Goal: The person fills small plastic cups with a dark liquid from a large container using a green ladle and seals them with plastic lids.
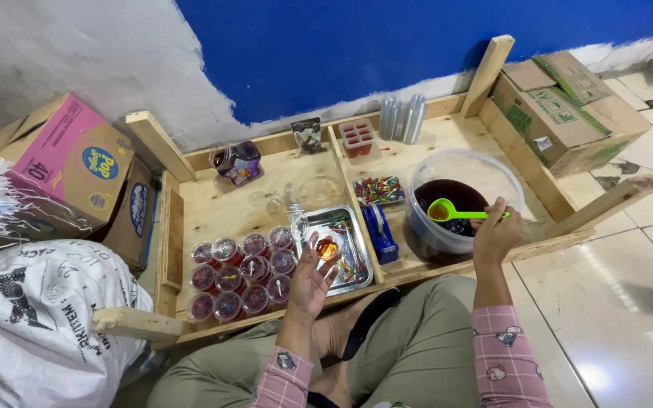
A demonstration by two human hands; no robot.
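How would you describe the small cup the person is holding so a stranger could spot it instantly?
Start at the wooden tray and find the metal tray near its front edge. Above it, the left hand holds a small cup. Unlike the capped cups grouped to its left, it is open.

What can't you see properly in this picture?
- Head view: the bottom of the big tub is hidden by dark liquid.
- The small cup in the left hand is too small to tell how full it is.
- The green spoon handle's end is covered by the right hand.
- The white sack is cut off by the left edge.
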